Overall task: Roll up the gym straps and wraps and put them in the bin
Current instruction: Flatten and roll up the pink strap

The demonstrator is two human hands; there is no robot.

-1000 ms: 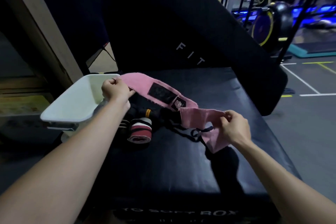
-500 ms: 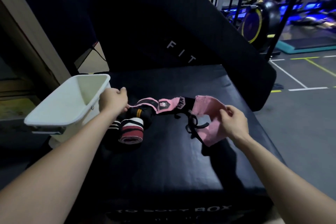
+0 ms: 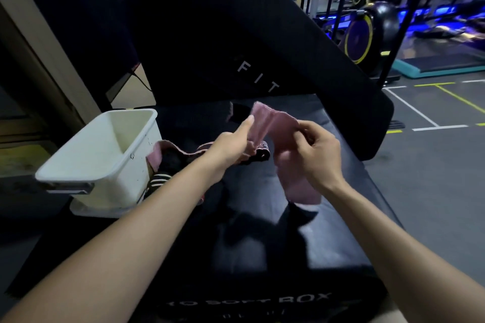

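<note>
A pink wrap (image 3: pixel 291 168) with a black patch and label hangs folded above the black soft box (image 3: pixel 301 249). My left hand (image 3: pixel 233 145) grips it near the middle, thumb pointing up along the fold. My right hand (image 3: pixel 319 151) pinches the pink cloth just to the right, and a loose end drops below it. The wrap's other end (image 3: pixel 157 151) trails left toward the white bin (image 3: pixel 86 168), which looks empty. A striped black-and-white rolled wrap (image 3: pixel 158 182) lies beside the bin, partly hidden by my left forearm.
A large black pad with white letters (image 3: pixel 262 42) leans against the back of the box. Gym machines (image 3: pixel 367 31) and a marked grey floor (image 3: pixel 441 139) lie to the right. A wooden post (image 3: pixel 34 42) stands at the left.
My left hand has moved right from beside the bin to the wrap's middle, close to my right hand. Both hands lifted the pink wrap off the box into a fold.
</note>
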